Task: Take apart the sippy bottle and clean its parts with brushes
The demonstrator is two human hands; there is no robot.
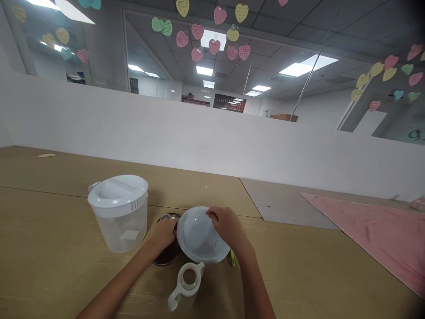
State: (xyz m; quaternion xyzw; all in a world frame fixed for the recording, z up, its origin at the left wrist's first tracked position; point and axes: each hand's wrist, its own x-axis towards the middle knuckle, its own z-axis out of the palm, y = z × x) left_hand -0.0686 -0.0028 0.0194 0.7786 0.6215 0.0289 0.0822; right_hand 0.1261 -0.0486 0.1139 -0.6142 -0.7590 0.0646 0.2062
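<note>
Both hands at the bowl, on a wide tan surface

Through the head camera I have a long tan surface (pixel 299 270) running back to a low white wall (pixel 199 137). A white bowl (pixel 197 237) sits near the middle of my view, just right of a dark round metal-rimmed container (pixel 171 254). My right hand (pixel 229 227) curls its fingers over the bowl's upper right side; whether that grip is pinched closed, I can't tell. My left hand (pixel 164 235) is bent over the container, its fingertips hidden, so I can't tell that grip either. Just below the bowl is a white two-armed ring (pixel 189 278) (its centre is round), and a green strip (pixel 232 258) shows between the bowl and my right wrist. A lidded clear pitcher (pixel 119 212) stands to the left. A pink cloth (pixel 381 237) spreads at the far right, beside a grey panel (pixel 292 206). Above the wall, heart-shaped notes (pixel 220 15) dot the glass (pixel 226 77), with ceiling lights (pixel 307 66) beyond.
</note>
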